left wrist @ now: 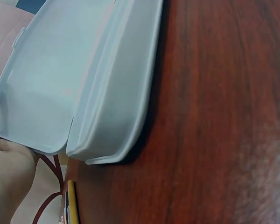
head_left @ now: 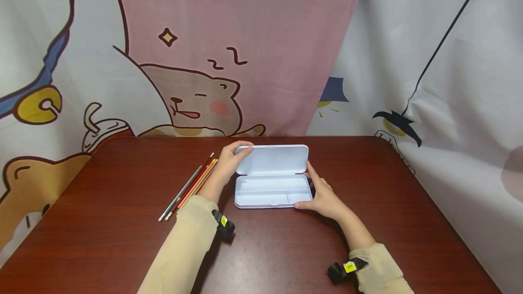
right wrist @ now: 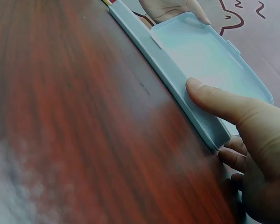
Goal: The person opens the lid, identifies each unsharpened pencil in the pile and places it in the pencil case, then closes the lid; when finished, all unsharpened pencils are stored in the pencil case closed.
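Note:
A pale blue-white pencil case (head_left: pixel 261 200) lies on the table with its lid (head_left: pixel 273 160) tilted up and back, showing bare compartments split by low dividers. My left hand (head_left: pixel 229 161) pinches the lid's left edge, thumb on the inner face and fingers behind it. At the other end, my right hand (head_left: pixel 324 198) grips the base, its thumb (right wrist: pixel 214 98) on the front edge and the fingers round the right end. In the left wrist view, the lid (left wrist: pixel 46 70) leans away from the base (left wrist: pixel 126 88).
Several pencils (head_left: pixel 192 187) in green, red, orange and yellow lie in a loose bundle left of the case, beside my left forearm. The brown wooden table (head_left: pixel 261 253) ends at a printed curtain (head_left: pixel 278 49) behind. Each sleeve carries a small black wrist camera (head_left: pixel 224 224).

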The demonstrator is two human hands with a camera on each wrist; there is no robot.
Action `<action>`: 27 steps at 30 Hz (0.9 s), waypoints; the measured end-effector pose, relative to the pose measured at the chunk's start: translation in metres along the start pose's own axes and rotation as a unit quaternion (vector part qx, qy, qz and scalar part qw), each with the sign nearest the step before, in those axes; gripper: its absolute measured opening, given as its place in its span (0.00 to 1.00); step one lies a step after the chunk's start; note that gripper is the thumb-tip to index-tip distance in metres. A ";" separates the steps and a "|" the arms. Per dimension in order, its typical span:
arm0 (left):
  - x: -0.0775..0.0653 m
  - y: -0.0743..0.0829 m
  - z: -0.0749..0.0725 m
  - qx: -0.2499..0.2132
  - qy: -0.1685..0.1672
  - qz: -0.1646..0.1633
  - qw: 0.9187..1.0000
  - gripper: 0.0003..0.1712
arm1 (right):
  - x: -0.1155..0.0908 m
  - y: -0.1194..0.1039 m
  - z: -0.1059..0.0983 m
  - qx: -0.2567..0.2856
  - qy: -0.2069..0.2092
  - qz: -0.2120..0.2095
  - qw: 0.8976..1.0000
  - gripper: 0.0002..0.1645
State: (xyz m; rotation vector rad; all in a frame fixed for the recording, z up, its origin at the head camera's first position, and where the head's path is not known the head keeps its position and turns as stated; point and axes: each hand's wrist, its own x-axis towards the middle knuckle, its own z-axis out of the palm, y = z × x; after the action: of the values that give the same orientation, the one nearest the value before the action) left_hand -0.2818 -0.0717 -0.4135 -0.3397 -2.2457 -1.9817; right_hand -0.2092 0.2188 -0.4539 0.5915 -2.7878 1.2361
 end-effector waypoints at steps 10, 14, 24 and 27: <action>-0.028 0.044 -0.011 0.060 0.009 0.027 0.998 0.20 | -0.001 -0.001 0.001 0.006 0.003 0.013 1.000 0.77; -0.032 0.035 -0.023 0.088 0.034 0.063 0.994 0.20 | -0.001 -0.001 0.001 0.002 0.006 0.007 1.000 0.76; -0.060 0.034 -0.063 0.136 0.070 0.115 0.981 0.19 | -0.001 -0.001 0.001 0.001 -0.001 0.015 1.000 0.76; -0.069 0.034 -0.073 0.167 0.075 0.127 0.975 0.17 | -0.001 0.000 0.001 0.002 0.000 0.013 1.000 0.76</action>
State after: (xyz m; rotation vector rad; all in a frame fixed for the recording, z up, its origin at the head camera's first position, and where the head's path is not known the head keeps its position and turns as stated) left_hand -0.2101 -0.1462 -0.3876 -0.4003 -2.2547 -1.4270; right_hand -0.2084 0.2181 -0.4544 0.5584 -2.8026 1.2465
